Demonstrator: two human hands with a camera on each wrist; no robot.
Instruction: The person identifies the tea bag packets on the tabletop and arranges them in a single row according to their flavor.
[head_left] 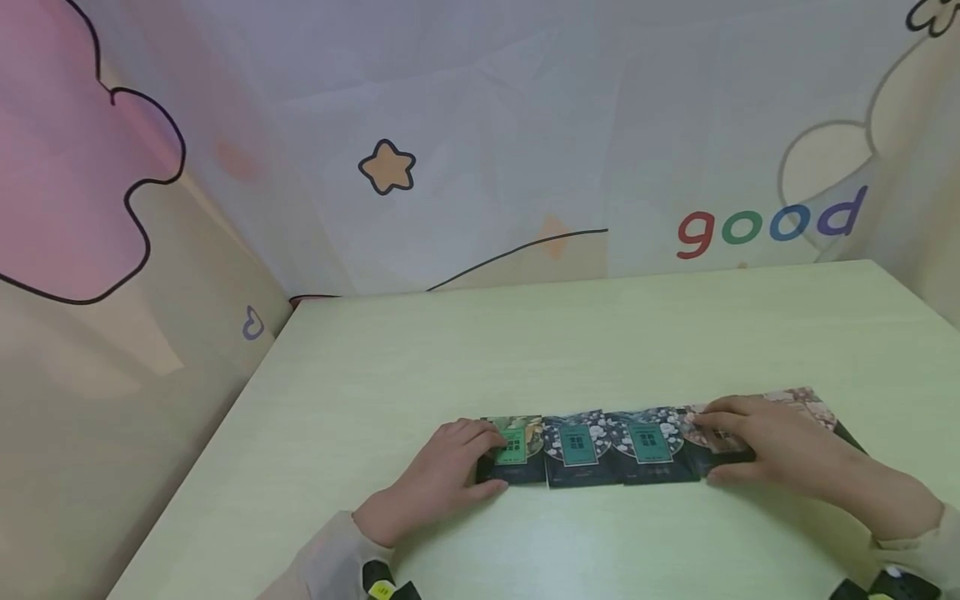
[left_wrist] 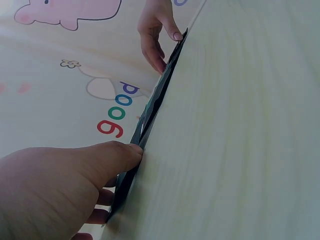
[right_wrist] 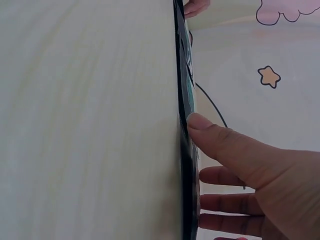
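Several flat dark packets with flowered tops lie overlapping in a row. Green labels mark the left packet (head_left: 528,471), the second packet (head_left: 581,475) and the third packet (head_left: 652,471). My left hand (head_left: 442,471) touches the left end, relaxed fingertips on the left packet and thumb at its near corner. Over the fourth packet (head_left: 720,446) lies my right hand (head_left: 783,442), its thumb by the near edge; fairly straight fingers show in the right wrist view. Behind this hand a pinkish flowered packet (head_left: 806,404) sticks out, partly hidden. Both wrist views see the row edge-on, low and thin.
The packets lie on a pale wood-grain table (head_left: 450,350). A printed cloth backdrop (head_left: 487,167) with a star and the word "good" stands behind its far edge, and a printed side sheet (head_left: 112,400) hangs along the left. Black bands sit at both sleeves.
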